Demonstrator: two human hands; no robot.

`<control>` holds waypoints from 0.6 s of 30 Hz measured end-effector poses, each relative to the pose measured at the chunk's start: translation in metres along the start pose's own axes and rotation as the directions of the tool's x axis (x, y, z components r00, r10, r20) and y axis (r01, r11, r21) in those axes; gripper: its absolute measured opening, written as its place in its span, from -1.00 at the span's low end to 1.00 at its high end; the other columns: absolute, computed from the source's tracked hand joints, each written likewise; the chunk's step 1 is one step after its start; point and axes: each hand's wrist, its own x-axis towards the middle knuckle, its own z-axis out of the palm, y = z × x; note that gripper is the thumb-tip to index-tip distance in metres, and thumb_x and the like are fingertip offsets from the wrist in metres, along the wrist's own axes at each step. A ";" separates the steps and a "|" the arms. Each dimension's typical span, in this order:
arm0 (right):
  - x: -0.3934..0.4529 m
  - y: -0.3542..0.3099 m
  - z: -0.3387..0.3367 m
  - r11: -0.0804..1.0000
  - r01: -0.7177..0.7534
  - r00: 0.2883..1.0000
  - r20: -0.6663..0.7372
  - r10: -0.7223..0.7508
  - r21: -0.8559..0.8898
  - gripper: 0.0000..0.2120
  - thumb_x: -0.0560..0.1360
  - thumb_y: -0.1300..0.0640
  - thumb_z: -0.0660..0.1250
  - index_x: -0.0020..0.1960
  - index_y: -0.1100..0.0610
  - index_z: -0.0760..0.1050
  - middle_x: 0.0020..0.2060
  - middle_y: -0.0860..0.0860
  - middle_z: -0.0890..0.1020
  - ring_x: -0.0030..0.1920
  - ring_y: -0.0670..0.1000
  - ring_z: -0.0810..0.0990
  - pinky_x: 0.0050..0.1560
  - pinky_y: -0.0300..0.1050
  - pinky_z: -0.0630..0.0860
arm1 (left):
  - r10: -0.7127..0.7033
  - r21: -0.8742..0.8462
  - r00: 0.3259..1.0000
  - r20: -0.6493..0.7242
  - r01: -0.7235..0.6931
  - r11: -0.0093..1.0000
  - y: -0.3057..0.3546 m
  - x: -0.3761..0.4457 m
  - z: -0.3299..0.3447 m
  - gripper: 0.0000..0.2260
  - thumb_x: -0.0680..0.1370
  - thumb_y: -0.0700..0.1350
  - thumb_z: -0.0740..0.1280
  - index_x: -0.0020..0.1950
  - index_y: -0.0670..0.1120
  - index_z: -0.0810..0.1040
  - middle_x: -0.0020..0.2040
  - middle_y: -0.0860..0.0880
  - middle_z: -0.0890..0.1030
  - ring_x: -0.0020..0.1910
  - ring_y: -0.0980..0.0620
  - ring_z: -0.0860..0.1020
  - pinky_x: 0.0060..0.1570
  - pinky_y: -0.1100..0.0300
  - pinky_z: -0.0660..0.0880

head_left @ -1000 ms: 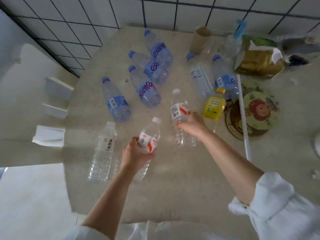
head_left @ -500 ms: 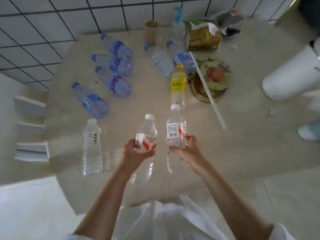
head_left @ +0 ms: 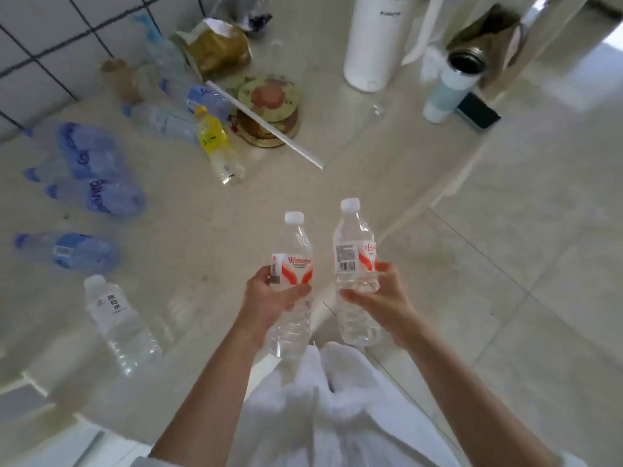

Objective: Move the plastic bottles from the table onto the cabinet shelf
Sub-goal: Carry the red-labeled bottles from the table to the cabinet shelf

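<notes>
My left hand (head_left: 269,298) grips a clear bottle with a red-and-white label (head_left: 292,261), held up over the near edge of the round table (head_left: 202,237). My right hand (head_left: 377,294) grips a second clear red-label bottle (head_left: 354,251), lifted just past the table's right edge above the floor. Several bottles still lie on the table: a white-label one (head_left: 114,311) near me on the left, several blue-label ones (head_left: 101,197) further left, and a yellow-label one (head_left: 217,143) in the middle. No cabinet shelf is in view.
A round decorated tin (head_left: 269,96) and a white stick (head_left: 266,124) sit at the table's far side, beside a yellow bag (head_left: 219,48). A tall white appliance (head_left: 377,38) and a pale tumbler (head_left: 448,85) stand at the back right. Tiled floor (head_left: 522,264) lies to the right.
Both hands have lifted their bottles off the table and drawn them toward me. The view has swung to the right, so the table now lies to the left.
</notes>
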 end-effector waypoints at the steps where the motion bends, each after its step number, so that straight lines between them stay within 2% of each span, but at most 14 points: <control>1: -0.010 0.010 -0.012 0.999 -0.006 0.999 -0.037 0.007 0.040 -0.25 0.01 -0.20 0.61 0.09 0.05 0.46 -0.04 0.07 0.62 -0.04 0.07 0.66 -0.07 0.10 0.64 | 0.011 0.035 0.999 0.045 -0.012 0.999 0.003 -0.005 0.015 -0.66 0.27 -0.18 0.62 -0.02 -0.05 0.60 -0.04 -0.11 0.68 -0.14 -0.15 0.68 -0.09 -0.06 0.64; 3: -0.033 0.022 -0.029 0.992 -0.008 0.995 -0.095 0.020 0.123 -0.29 -0.01 -0.17 0.57 0.05 -0.05 0.39 0.02 0.06 0.56 0.02 0.04 0.62 -0.02 0.05 0.62 | 0.026 0.087 0.993 0.115 -0.036 0.996 0.006 -0.013 0.037 -0.67 0.28 -0.19 0.61 -0.04 -0.05 0.59 -0.04 -0.11 0.68 -0.14 -0.11 0.67 -0.12 -0.02 0.64; 6: -0.072 0.046 -0.066 0.975 -0.033 0.970 -0.229 0.084 0.218 -0.37 0.04 -0.09 0.57 0.03 -0.12 0.39 0.03 0.00 0.59 0.01 -0.03 0.63 -0.02 0.01 0.63 | 0.054 0.186 0.964 0.259 -0.105 0.977 0.011 -0.032 0.084 -0.69 0.30 -0.21 0.60 -0.06 -0.07 0.57 -0.08 -0.09 0.66 -0.22 -0.02 0.64 -0.23 0.10 0.60; 10: -0.114 0.088 -0.107 0.939 -0.046 0.922 -0.347 0.171 0.341 -0.34 0.16 0.08 0.62 0.11 -0.03 0.32 0.01 -0.07 0.60 0.04 -0.04 0.63 0.06 0.03 0.61 | 0.049 0.246 0.910 0.411 -0.163 0.955 0.009 -0.061 0.145 -0.68 0.30 -0.23 0.59 -0.06 -0.06 0.56 -0.12 -0.05 0.68 -0.20 0.01 0.65 -0.26 0.15 0.56; 14: -0.165 0.138 -0.154 0.895 -0.031 0.856 -0.450 0.254 0.445 -0.32 0.21 0.12 0.62 0.16 0.01 0.29 0.10 -0.07 0.58 0.08 -0.06 0.61 0.13 -0.01 0.59 | 0.007 0.304 0.835 0.550 -0.208 0.930 -0.002 -0.105 0.219 -0.63 0.29 -0.22 0.60 0.03 -0.08 0.57 -0.07 -0.06 0.70 -0.12 -0.03 0.68 -0.23 0.16 0.55; 18: -0.220 0.195 -0.203 0.863 -0.026 0.780 -0.530 0.333 0.504 -0.34 0.23 0.14 0.62 0.14 0.00 0.26 0.05 -0.08 0.56 0.03 -0.09 0.61 -0.02 -0.26 0.57 | -0.043 0.371 0.748 0.662 -0.278 0.886 -0.024 -0.163 0.299 -0.61 0.30 -0.18 0.60 0.06 -0.07 0.56 -0.04 -0.05 0.68 -0.08 -0.03 0.67 -0.16 0.11 0.59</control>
